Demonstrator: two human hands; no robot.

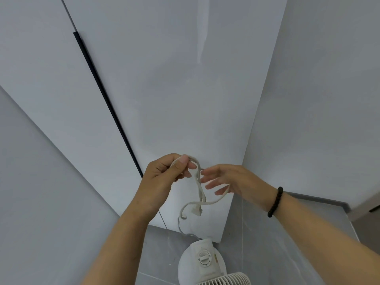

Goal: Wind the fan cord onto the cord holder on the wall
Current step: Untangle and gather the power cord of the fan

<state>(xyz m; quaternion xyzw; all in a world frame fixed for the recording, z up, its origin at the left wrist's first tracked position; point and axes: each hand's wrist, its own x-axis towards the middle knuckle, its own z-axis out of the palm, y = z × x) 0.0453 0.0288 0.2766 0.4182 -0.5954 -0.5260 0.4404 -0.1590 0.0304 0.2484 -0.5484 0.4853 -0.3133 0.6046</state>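
At the six o'clock edge of the view stands a white fan (202,262), its round rear housing with a dial facing up and a slice of its grille showing at the very bottom, on a grey tiled floor (257,254). From the fan's top the pale fan cord (199,187) climbs toward twelve o'clock in loose bends, with its plug end dangling just above the fan. Higher up, near the middle of the view, the left hand (164,177) pinches a looped bend of the cord between thumb and curled fingers. At three o'clock from it, just beside the loop, the right hand (230,179) has its fingers spread and nearly straight; a strand of cord passes under the lower fingers, and whether they press it cannot be told. A dark beaded bracelet (275,202) circles the right wrist. Behind both hands rise pale grey wall panels (164,79) split by a dark vertical gap (107,103) running toward eleven o'clock. No cord holder can be made out on the wall.
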